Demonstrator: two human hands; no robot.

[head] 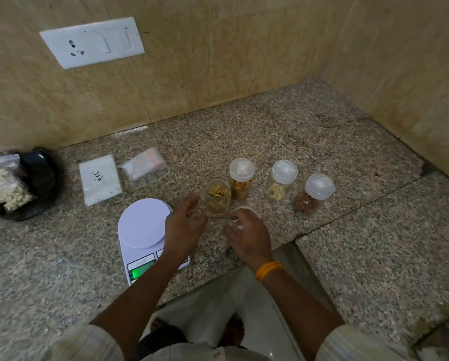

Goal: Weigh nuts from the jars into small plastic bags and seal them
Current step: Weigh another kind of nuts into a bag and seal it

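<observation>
Fingers of left hand [184, 225] curl round the open jar [217, 198], gripping its left side; jar upright on the counter [348, 230], just right of the scale [142, 225]. Right hand [245, 231] holds the jar's white lid [240, 213], fingers curled on it, just below-right of jar. Jar's long axis is vertical, mouth up. L hand is nearer; tipping probably goes left toward scale pan. Bags [145, 166] lie well apart, behind the scale, none on it yet.
</observation>
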